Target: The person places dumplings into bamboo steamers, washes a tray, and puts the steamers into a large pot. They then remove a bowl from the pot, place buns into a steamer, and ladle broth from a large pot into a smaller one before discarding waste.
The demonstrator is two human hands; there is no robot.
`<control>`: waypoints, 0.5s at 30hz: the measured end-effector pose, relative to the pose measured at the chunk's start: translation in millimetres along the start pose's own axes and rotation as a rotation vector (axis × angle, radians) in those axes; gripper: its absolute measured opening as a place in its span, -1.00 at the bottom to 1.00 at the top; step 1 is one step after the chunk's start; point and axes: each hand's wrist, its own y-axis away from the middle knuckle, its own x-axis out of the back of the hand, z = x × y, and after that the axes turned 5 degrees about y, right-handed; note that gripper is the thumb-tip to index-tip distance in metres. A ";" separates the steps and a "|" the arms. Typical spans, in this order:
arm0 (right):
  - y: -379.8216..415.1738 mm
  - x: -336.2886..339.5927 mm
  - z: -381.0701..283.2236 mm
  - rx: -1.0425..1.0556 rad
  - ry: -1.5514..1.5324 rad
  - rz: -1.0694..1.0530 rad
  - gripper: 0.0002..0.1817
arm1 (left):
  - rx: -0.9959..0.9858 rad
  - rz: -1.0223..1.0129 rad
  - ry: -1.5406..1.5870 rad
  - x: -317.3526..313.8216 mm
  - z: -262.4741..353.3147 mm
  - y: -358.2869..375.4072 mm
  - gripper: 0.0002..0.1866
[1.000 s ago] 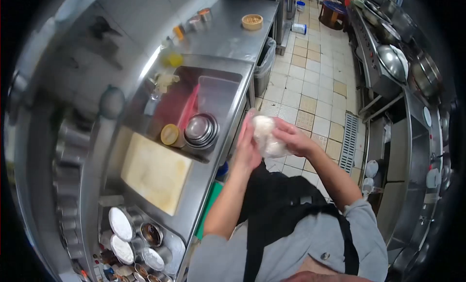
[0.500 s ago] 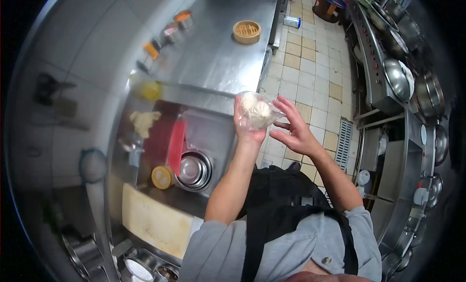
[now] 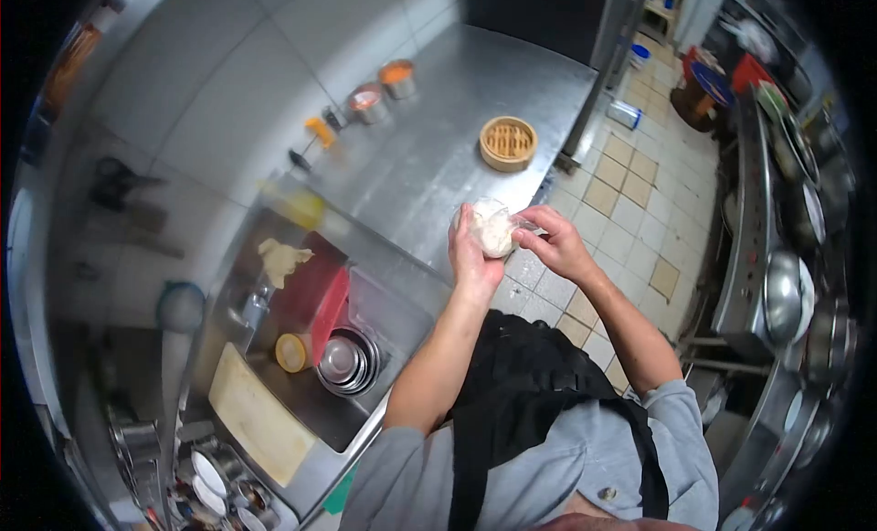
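Wrapped in a clear plastic bag, white steamed buns (image 3: 496,233) rest in my left hand (image 3: 473,257), whose fingers curl round the bag's near side. My right hand (image 3: 554,245) has its thumb and fingers closed together at the right edge of the bag, pinching the plastic. Beyond both hands, a round bamboo steamer (image 3: 508,144) with a slatted top stands on the steel counter (image 3: 411,175). How many buns are in the bag is hard to make out.
Left of me is a sink with a red plastic tub (image 3: 320,302), nested steel bowls (image 3: 344,359) and a yellow-lidded container (image 3: 291,352). A cutting board (image 3: 260,414) lies nearer. Metal cups (image 3: 368,102) line the wall. Across the tiled floor (image 3: 630,229) runs a stove (image 3: 754,211) with woks.
My right hand has moved in from apart, with open fingers, to pinch the bag's edge. The view has turned, so the counter and steamer appear lower and further right.
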 end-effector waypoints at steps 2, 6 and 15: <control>-31.6 3.3 15.5 -0.004 -0.039 -0.056 -0.74 | -0.034 0.036 0.052 2.9 -0.4 -29.4 -0.64; -75.4 13.9 52.1 -0.104 -0.093 -0.064 -0.76 | -0.033 0.038 0.066 -19.5 -14.5 -105.4 -0.49; -181.9 59.8 118.8 -0.423 -0.151 0.089 -0.75 | -0.058 0.198 0.059 -75.3 -44.2 -232.2 -0.50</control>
